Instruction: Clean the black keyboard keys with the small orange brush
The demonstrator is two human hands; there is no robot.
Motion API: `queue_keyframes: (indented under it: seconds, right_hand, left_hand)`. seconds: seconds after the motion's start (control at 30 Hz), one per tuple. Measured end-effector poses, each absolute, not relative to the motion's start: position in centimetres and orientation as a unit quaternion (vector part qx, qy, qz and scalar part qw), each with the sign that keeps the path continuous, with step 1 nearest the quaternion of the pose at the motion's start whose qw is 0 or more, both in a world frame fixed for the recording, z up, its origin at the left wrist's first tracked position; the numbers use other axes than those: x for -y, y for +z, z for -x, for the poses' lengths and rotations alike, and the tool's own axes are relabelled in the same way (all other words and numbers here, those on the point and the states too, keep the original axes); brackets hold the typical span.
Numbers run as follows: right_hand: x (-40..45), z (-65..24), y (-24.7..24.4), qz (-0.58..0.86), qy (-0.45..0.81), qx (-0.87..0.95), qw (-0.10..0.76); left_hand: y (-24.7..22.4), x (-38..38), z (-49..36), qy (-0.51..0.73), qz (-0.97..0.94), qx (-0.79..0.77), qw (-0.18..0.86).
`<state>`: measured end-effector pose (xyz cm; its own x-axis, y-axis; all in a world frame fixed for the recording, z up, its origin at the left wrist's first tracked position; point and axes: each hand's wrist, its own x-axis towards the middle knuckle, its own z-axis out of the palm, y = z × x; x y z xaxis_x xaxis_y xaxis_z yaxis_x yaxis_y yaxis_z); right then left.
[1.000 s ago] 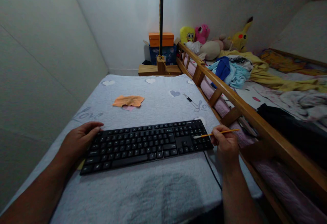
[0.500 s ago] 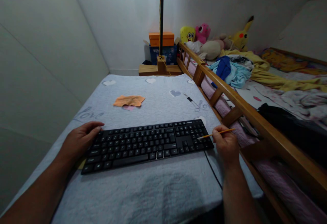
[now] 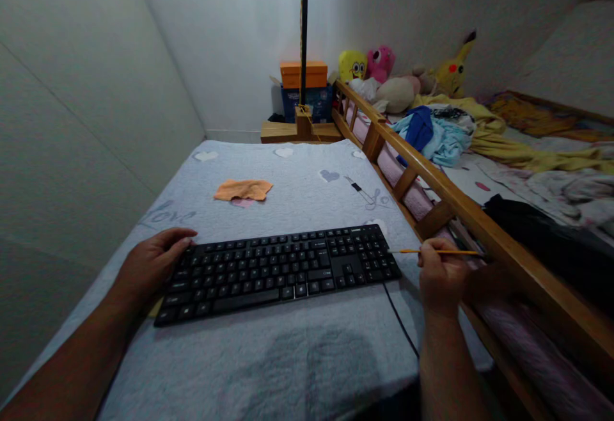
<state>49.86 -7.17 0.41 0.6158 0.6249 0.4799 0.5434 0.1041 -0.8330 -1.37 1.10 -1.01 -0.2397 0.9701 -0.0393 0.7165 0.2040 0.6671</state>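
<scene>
A black keyboard point(image 3: 273, 272) lies slightly slanted on the pale blue quilted cover, its cable point(image 3: 400, 320) running from the right toward the front. At its left end, my left hand point(image 3: 151, 261) grips the edge, thumb by the upper corner; some fingers are hidden. Something yellow point(image 3: 156, 309) peeks out beneath that hand. My right hand point(image 3: 442, 274) pinches a thin paintbrush point(image 3: 453, 252) with an orange handle. The brush is nearly level, its pale tip pointing left at the keyboard's right edge; whether it touches is unclear.
An orange cloth point(image 3: 243, 189) lies beyond the keyboard, and tweezers-like thin metal tool point(image 3: 356, 187) at the right. A wooden rail point(image 3: 432, 178) borders the right side. Past it are clothes point(image 3: 448, 138) and plush toys point(image 3: 352, 66). Boxes point(image 3: 304, 75) stand behind a dark pole point(image 3: 304, 31).
My right hand has moved right with the paintbrush, taking its tip from over the number keys to the keyboard's right edge. The brush is now more level. My left hand and the keyboard barely differ.
</scene>
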Motion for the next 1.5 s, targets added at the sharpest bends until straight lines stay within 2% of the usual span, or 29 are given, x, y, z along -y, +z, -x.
queue_keyframes:
  seconds: [0.1,0.2,0.3,0.47,0.63,0.8,0.87,0.93,1.03,1.13,1.33,1.5]
  right_hand:
    - [7.1,-48.8,0.7,0.613,0.173,0.429,0.640]
    - [7.0,-47.7,1.2,0.591,0.273,0.456,0.607]
    - [7.0,-47.2,1.4,0.587,0.309,0.486,0.569]
    - [6.9,-47.6,1.0,0.621,0.263,0.525,0.519]
    - [7.0,-49.1,0.5,0.681,0.111,0.525,0.498]
    - [7.3,-50.3,0.6,0.703,-0.008,0.480,0.525]
    - [7.5,-50.0,0.8,0.684,0.026,0.463,0.563]
    - [7.9,-49.3,1.2,0.651,0.128,0.460,0.590]
    - [8.5,-47.9,1.5,0.621,0.230,0.468,0.585]
    - [8.8,-47.0,1.4,0.606,0.269,0.473,0.581]
    - [8.7,-46.9,0.5,0.612,0.283,0.500,0.544]
    - [8.7,-47.3,0.6,0.643,0.194,0.545,0.501]
  left_hand:
    - [-1.1,-1.1,1.4,0.271,-0.573,-0.739,0.231]
    - [-1.1,-1.1,1.3,0.273,-0.568,-0.739,0.239]
    - [-0.9,-1.1,1.2,0.273,-0.567,-0.739,0.240]
    - [-1.0,-1.1,1.3,0.274,-0.572,-0.737,0.233]
    - [-1.4,-1.3,1.7,0.275,-0.574,-0.735,0.234]
    - [-1.4,-1.4,1.8,0.266,-0.581,-0.738,0.219]
    - [-1.3,-1.4,1.7,0.267,-0.577,-0.739,0.225]
    - [-1.1,-1.3,1.5,0.268,-0.573,-0.740,0.230]
    - [-0.6,-1.2,1.2,0.263,-0.574,-0.741,0.229]
    - [-0.3,-1.2,1.0,0.263,-0.574,-0.742,0.227]
    - [-0.5,-1.0,0.9,0.274,-0.568,-0.738,0.240]
    - [-0.2,-0.9,0.7,0.274,-0.555,-0.744,0.250]
